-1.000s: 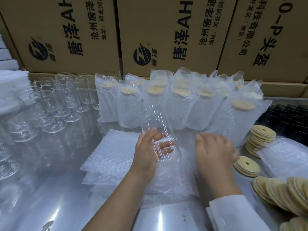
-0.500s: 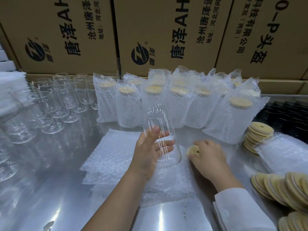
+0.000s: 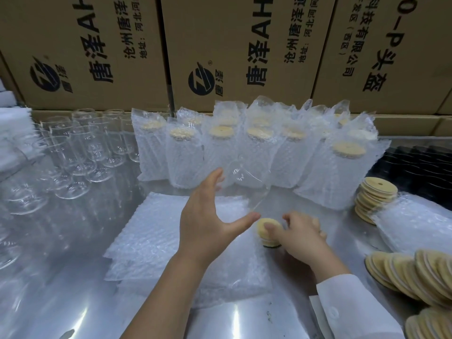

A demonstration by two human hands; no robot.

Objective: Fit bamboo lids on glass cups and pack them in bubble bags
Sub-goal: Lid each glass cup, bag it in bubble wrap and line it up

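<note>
Straw yellow, clear glass and brown card all round.
The bamboo lid (image 3: pixel 269 227) is pale yellow with a dark band beneath; the glass cup (image 3: pixel 245 183) colourless; the bubble bags (image 3: pixel 168 231) milky-clear, dotted all over with bubbles; the cardboard boxes (image 3: pixel 232 33) brown with black lettering; the table (image 3: pixel 53 302) silvery; the sleeve (image 3: pixel 347 304) white.

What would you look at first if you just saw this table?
Most likely the two hands in the middle: the left hand grips a tilted clear glass cup while the right hand pinches a round bamboo lid beside it. Behind them stands a crowded row of bagged cups in bubble wrap, with bare glasses to the left and lid stacks to the right.
</note>
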